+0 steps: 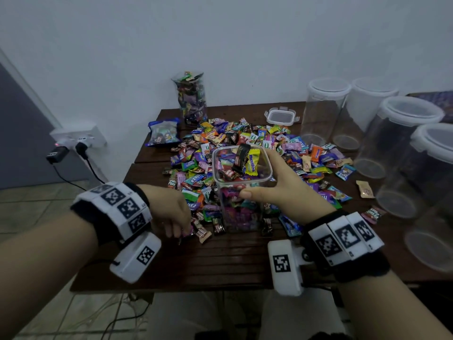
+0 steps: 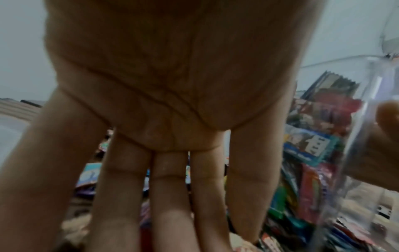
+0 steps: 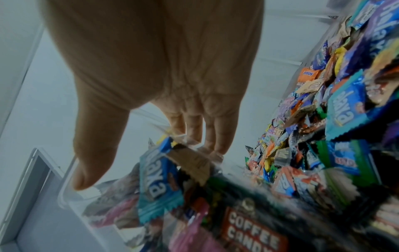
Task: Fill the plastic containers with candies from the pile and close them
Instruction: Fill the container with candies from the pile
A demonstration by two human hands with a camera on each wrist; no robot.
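Gripping the square container (image 1: pixel 241 168) near its rim, the right hand (image 1: pixel 277 185) places the thumb on the near wall and the fingers on the far right wall. The container stands upright on the table (image 1: pixel 220 261) at the near edge of the candy pile (image 1: pixel 269 143) and is full to the rim, with a yellow candy (image 1: pixel 252 163) and a black candy (image 1: pixel 241 154) standing above the opening. It carries no lid. The left hand (image 1: pixel 169 212) is lowered to the table left of the container, fingers pointing down onto loose candies at the pile's near-left edge; the left wrist view shows the fingers (image 2: pixel 170 187) extended, and whether they pinch a candy cannot be determined. A loose lid (image 1: pixel 280 116) lies at the far side of the pile. A second filled container (image 1: pixel 192 99) stands at the far edge of the table, with a candy bag (image 1: pixel 164 132) to its left. Empty lidded jars (image 1: pixel 323 109) stand along the right side.
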